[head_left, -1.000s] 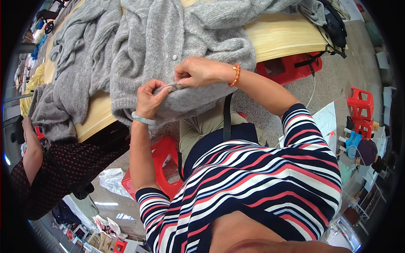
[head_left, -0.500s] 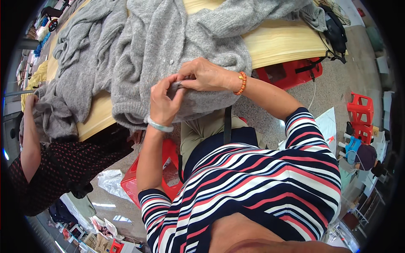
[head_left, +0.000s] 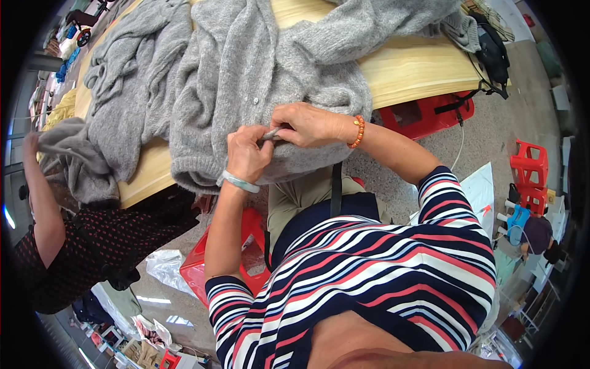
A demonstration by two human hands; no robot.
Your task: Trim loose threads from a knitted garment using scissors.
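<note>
A fuzzy grey knit cardigan lies over the table edge in front of me, its ribbed hem hanging toward my lap. My left hand, with a pale bangle at the wrist, pinches a small fold of the knit. Close against it, my right hand, wearing an orange bead bracelet, grips the same fold from the other side. What lies between the fingertips is mostly hidden. Just above my hands a small pale button shows on the cardigan's front.
The pale wooden table carries more grey knitwear to the left. A co-worker's arm lifts grey cloth at the far left. Red stools stand under the table and at right. A black bag sits at the table's right corner.
My left fingers have closed from a wide curl into a tighter pinch on the fold. Both hands sit slightly lower in view. The co-worker's hand has raised the grey cloth.
</note>
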